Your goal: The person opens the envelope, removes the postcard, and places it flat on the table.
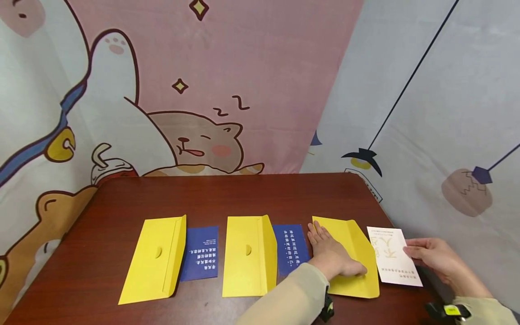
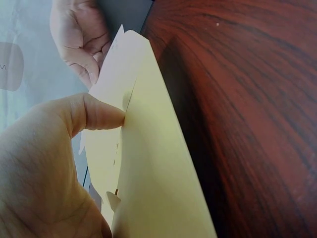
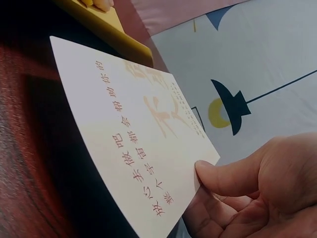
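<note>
At the right of the table my right hand [image 1: 436, 259] pinches a white card [image 1: 395, 256] by its right edge, thumb on top. Characters printed on the card [image 3: 133, 129] face up in the right wrist view. My left hand [image 1: 333, 253] lies on the rightmost yellow envelope [image 1: 355, 243], its fingers straight near the far left corner. Its thumb [image 2: 106, 114] touches the envelope beside the flap in the left wrist view. The flap is unfolded toward the card. Under the left hand, part of this envelope is hidden.
Two more yellow envelopes, one at left [image 1: 152, 259] and one in the middle [image 1: 245, 257], lie on the brown table [image 1: 227, 194]. To the right of each is a blue card, the left one [image 1: 200, 253] and the middle one [image 1: 290, 246]. Patterned cloth [image 1: 264, 67] hangs behind.
</note>
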Motion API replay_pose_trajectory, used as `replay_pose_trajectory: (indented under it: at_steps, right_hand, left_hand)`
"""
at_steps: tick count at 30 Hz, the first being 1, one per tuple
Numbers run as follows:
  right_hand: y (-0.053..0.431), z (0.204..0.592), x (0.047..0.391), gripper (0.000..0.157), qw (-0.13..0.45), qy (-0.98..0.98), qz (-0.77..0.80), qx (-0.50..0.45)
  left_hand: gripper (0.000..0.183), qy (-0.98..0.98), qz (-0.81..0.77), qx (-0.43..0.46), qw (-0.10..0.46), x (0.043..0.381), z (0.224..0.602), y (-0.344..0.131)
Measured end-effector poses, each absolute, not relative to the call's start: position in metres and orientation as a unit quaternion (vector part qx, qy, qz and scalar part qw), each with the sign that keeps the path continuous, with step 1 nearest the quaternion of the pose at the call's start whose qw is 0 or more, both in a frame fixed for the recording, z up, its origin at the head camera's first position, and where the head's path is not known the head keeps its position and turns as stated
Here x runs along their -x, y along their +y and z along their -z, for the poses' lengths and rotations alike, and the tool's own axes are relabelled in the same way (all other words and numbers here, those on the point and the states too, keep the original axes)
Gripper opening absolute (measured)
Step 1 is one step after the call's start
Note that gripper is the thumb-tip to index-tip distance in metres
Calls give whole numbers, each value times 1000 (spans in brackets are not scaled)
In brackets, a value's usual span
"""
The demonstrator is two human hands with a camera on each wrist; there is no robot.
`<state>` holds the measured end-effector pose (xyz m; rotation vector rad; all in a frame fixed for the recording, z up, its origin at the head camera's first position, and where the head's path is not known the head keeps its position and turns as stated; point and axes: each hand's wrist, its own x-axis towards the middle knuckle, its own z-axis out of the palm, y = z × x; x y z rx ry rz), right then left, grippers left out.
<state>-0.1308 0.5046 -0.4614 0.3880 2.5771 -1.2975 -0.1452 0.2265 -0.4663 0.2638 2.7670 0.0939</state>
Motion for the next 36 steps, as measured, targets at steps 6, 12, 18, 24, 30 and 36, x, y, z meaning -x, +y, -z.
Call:
replay_pose_trajectory:
  at_steps: [6,12,18,24,30,36]
  right_hand:
    - [498,469,131,48,119,881,441,-126]
    - [494,472,131,46,122,878,446,-124]
    - [493,475,133,48,124,879,444,-124]
    - [491,477,134,47,127,878,443,-127]
    - [489,476,134,47,127,877,446,-124]
    - [487,480,134,46,126,879,442,-128]
  left_hand:
    - [139,979,-32,-93,180,145,467,227]
    - [140,979,-32,-94,180,146,469,228]
    - [140,978,-36,-94,180,146,470,229]
    - [141,979,-42,-92,179,146,469,228]
    - [141,979,-43,-91,179,145,467,228]
    - [141,979,-44,-94,178,145,470,228]
